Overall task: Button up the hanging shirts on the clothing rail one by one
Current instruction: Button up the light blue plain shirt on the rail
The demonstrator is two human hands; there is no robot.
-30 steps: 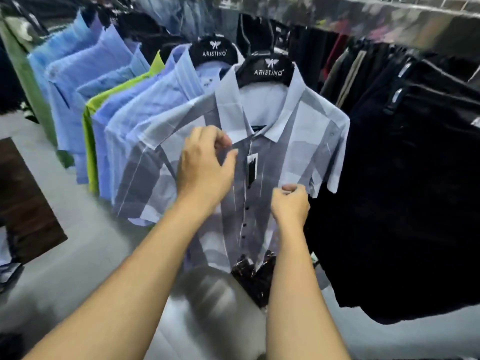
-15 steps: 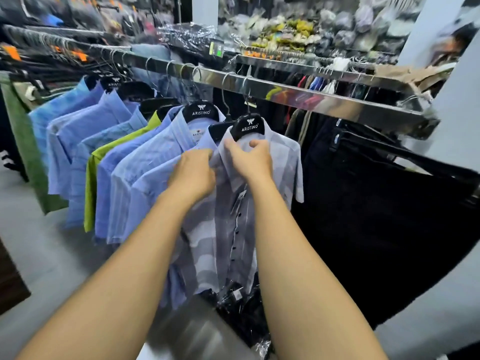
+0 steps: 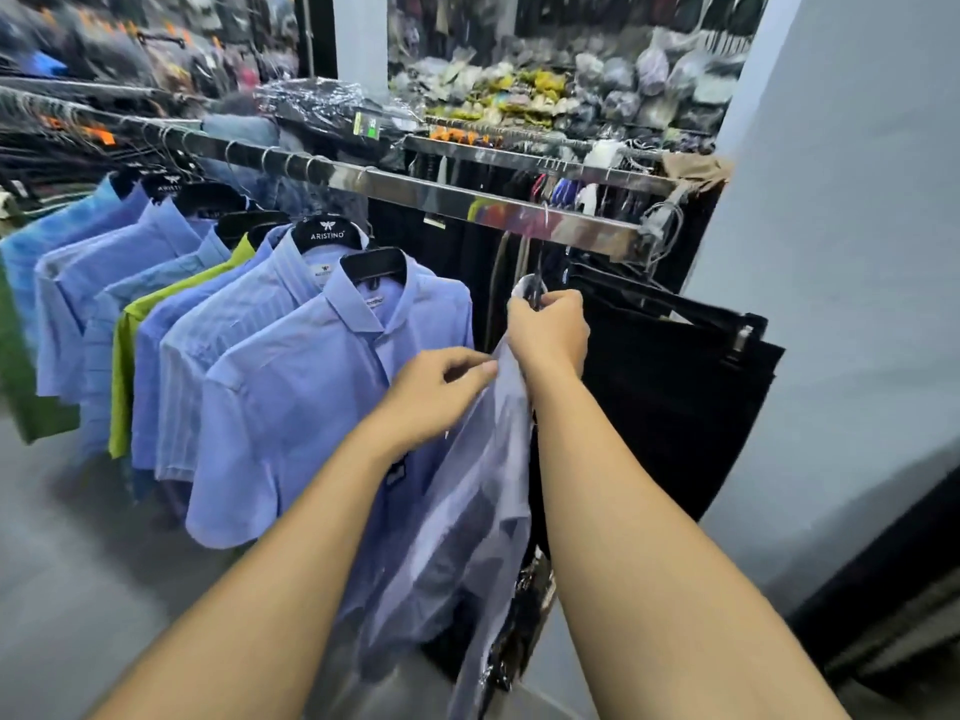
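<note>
A chrome clothing rail (image 3: 467,197) runs across the view with several shirts on black hangers. The grey-and-white checked shirt (image 3: 483,475) hangs edge-on to me at the right end of the row. My right hand (image 3: 548,332) grips its hanger at the collar. My left hand (image 3: 441,389) pinches the shirt's fabric just below. Beside it on the left a plain blue shirt (image 3: 296,407) now faces me, its placket open below the collar.
More blue shirts and a lime green one (image 3: 122,356) hang further left. Black trousers (image 3: 675,387) hang on the right by a grey wall (image 3: 831,252). Bagged stock is piled behind the rail.
Both hands have slid the checked shirt to the right along the rail and turned it sideways. The plain blue shirt behind it is now uncovered.
</note>
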